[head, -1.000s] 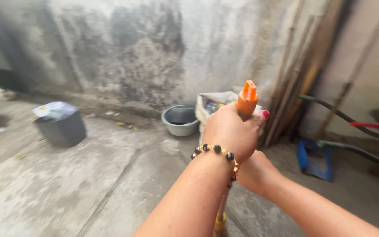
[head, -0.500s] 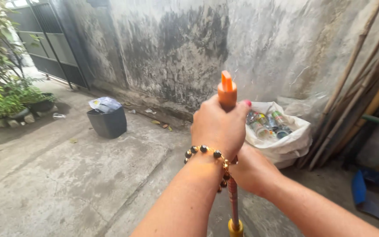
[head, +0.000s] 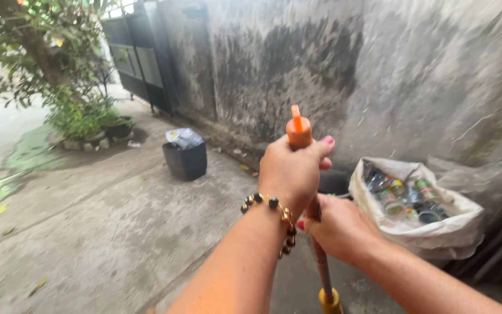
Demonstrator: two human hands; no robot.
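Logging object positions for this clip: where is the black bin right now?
In the head view the black bin stands on the concrete floor left of centre, near the foot of the stained wall, left of the left hand gripping the orange-topped handle.

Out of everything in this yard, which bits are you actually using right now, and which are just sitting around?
In use:
- long stick with an orange cap, upright
- left hand gripping just under the cap
- right hand gripping lower down

Just lying about:
- white sack of bottles and cans by the wall
- dark bin
- potted plants
- metal gate
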